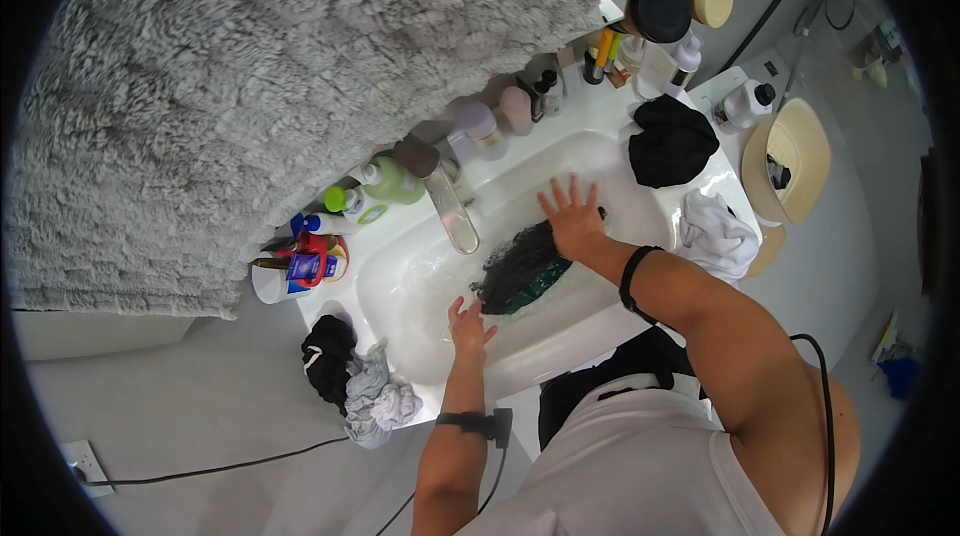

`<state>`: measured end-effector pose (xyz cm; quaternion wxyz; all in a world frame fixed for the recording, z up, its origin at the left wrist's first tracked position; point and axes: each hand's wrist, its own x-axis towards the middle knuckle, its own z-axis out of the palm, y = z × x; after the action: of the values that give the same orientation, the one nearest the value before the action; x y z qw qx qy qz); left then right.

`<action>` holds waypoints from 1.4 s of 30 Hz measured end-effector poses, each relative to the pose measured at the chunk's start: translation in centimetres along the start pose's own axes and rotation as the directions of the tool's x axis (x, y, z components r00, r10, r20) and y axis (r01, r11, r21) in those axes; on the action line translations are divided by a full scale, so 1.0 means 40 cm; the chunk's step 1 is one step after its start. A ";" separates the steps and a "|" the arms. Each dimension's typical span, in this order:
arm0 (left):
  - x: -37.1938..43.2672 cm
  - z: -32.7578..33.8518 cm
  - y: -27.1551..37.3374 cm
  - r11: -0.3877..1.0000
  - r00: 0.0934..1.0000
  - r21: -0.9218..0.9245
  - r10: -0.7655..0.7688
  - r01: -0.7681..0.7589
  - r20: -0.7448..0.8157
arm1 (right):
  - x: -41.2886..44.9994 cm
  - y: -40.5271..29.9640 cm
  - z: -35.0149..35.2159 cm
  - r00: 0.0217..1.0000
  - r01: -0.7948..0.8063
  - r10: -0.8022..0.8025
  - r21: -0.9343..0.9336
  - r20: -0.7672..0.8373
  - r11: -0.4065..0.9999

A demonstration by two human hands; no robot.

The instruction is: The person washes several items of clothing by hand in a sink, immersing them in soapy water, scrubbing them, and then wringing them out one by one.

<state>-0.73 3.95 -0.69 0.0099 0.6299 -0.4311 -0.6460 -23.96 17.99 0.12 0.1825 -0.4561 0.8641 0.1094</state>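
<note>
A dark cloth with a green part (521, 269) lies wet in the water of a white washbasin (495, 380). My right hand (574, 221) is spread over the cloth's right end, fingers apart, palm down. My left hand (469, 326) hovers by the cloth's lower left end, its fingers apart and holding nothing. The metal faucet (454, 217) reaches over the basin just above the cloth. Bubbles or ripples show in the water on the left.
Black cloth (673, 142) and white cloth (718, 236) rest on the basin's right rim; black (328, 356) and grey clothes (367, 393) on its left corner. Bottles (394, 182) line the back. A beige basket (806, 161) stands right. Cables run beside both arms.
</note>
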 end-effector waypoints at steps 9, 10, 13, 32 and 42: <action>-0.050 -0.010 0.000 0.999 0.998 0.050 -0.005 0.002 0.056 | 0.168 -0.061 0.095 0.995 -0.072 0.066 0.080 0.078 0.994; -0.054 -0.020 -0.006 0.999 0.992 0.006 -0.034 0.033 0.119 | 0.159 -0.085 0.057 0.973 -0.230 0.225 0.233 0.045 0.945; -0.054 -0.013 -0.005 0.998 0.968 -0.044 -0.023 0.035 0.249 | 0.116 -0.156 -0.038 0.998 -0.043 0.035 0.166 0.052 0.985; -0.051 0.094 0.097 0.696 0.846 -0.717 0.408 -0.044 0.343 | -0.212 -0.041 -0.075 0.999 0.015 0.028 0.989 -0.019 0.147; -0.216 0.080 0.167 0.549 0.540 -0.032 0.830 -0.835 0.138 | -0.211 -0.068 -0.245 0.828 -0.175 -0.552 0.888 -0.100 -0.425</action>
<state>-5.13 6.32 9.52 0.2739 0.3042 -0.6900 -0.5970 -19.45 19.30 12.49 0.6761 -0.2152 0.3840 -0.5909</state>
